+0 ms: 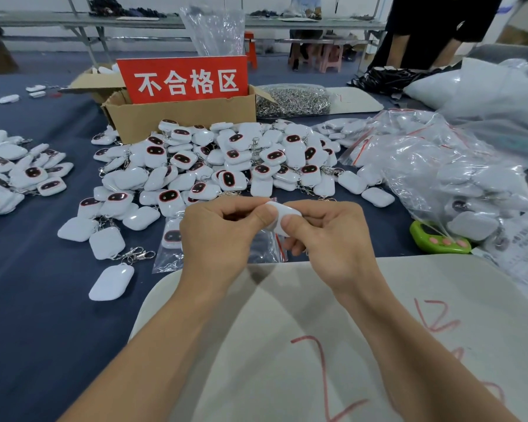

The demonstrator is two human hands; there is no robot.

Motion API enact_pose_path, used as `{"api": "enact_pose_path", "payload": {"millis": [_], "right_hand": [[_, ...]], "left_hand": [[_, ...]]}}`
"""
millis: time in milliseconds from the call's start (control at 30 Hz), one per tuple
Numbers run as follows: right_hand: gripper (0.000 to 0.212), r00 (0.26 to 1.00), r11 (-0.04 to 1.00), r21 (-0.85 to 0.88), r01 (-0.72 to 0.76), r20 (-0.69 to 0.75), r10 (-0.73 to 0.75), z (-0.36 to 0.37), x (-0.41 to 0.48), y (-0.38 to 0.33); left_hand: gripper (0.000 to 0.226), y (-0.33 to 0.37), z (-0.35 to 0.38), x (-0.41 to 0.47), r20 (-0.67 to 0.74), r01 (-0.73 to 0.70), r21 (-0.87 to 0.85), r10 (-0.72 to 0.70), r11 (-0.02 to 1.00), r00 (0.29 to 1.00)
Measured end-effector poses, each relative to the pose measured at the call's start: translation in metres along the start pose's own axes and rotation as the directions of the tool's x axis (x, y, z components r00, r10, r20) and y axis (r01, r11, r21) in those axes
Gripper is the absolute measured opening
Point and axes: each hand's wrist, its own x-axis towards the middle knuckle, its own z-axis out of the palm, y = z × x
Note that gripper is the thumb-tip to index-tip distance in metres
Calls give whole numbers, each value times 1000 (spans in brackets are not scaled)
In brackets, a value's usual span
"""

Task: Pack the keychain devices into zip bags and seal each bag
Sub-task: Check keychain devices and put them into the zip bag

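My left hand (223,236) and my right hand (323,236) meet over the table's near middle. Between their fingertips they pinch a white keychain device (282,216) and the top of a clear zip bag (264,248) with a red strip, which hangs below them. Whether the device is inside the bag is unclear. A bagged device (171,239) lies flat just left of my left hand. Beyond the hands spreads a big pile of loose white keychain devices (226,159) with dark oval faces and metal clips.
A cardboard box (180,117) with a red sign stands behind the pile. Filled zip bags (433,166) heap at the right, beside a green gadget (439,240). More devices (16,172) lie at left. A beige board (287,345) covers the near edge. A person in black (433,28) stands far right.
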Motion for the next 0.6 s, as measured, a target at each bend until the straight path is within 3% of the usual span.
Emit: {"api": "enact_pose_path", "payload": {"millis": [167,267,367,467,600], "right_hand": [[33,1000,999,-32,5,-9,-5,1,-2,1],[30,994,987,-145,63,-84,-76,3,-4,1],[45,988,957,-275,97,-92,-126,3,-6,2],[50,988,954,-273,125,-50,-144,1,-6,3],[23,992,989,-126,71,-97,-84,-2,1,2]], "left_hand": [[21,2,2,-2,-38,-9,15,10,1000,999],[21,2,4,-2,-62,-2,4,2,1000,998],[14,2,4,-3,-60,37,-1,-37,999,998],[6,1,6,-4,-2,60,2,-60,998,998],[13,2,8,-5,78,56,-72,-50,996,996]]}}
